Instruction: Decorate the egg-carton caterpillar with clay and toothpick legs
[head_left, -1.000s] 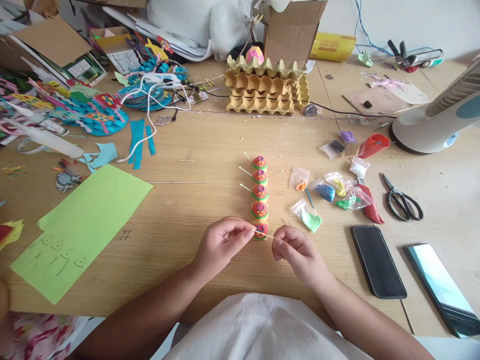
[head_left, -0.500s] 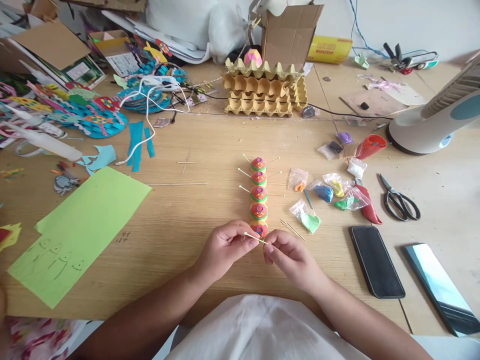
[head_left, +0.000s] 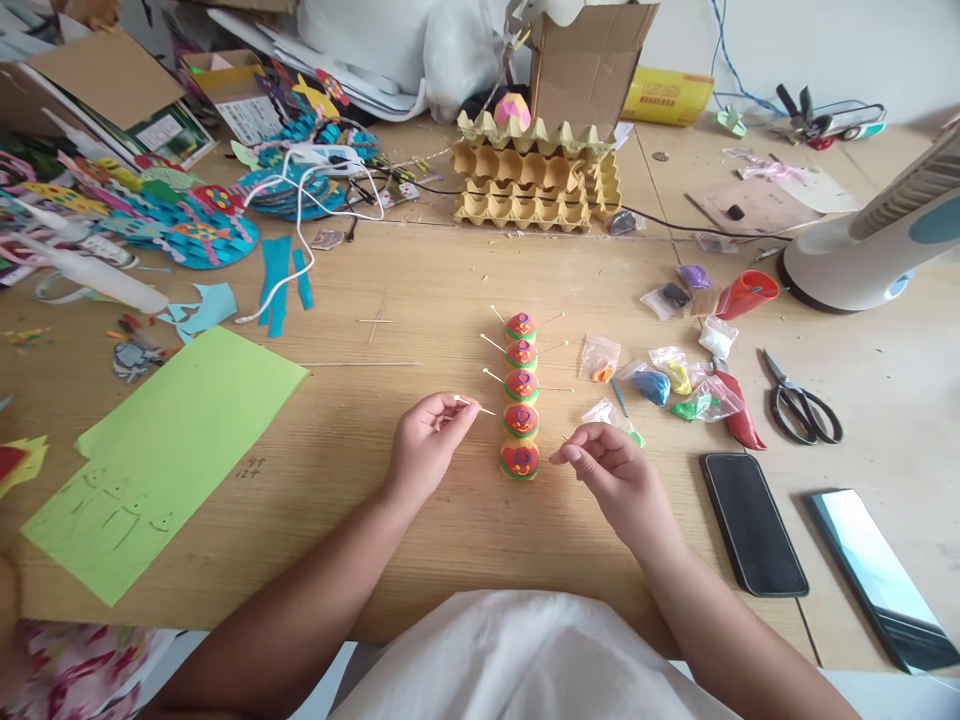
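My left hand (head_left: 429, 440) pinches a toothpick (head_left: 484, 410) with a pale bead-like tip, just left of a row of egg-carton cups. The cups carry red clay domes (head_left: 520, 420) with green rims and small faces, in a line running away from me. Toothpicks with pale ends stick out on both sides of the three farthest domes; the nearest two show none. To the right of the nearest dome, my right hand (head_left: 619, 475) is closed in a pinch. A tiny pale tip shows at its fingers, too small to name. That hand partly covers a bag of light green clay (head_left: 604, 413).
Bags of coloured clay (head_left: 649, 385), scissors (head_left: 802, 400) and two phones (head_left: 756, 525) lie to the right. Green paper (head_left: 172, 450) with pencil drawings lies left. Egg cartons (head_left: 525, 205) stand at the back, a white fan-like device (head_left: 840, 265) at far right.
My hands have moved apart, the left going left and up with the toothpick, the right going right and slightly up. The nearest dome has come into full view.
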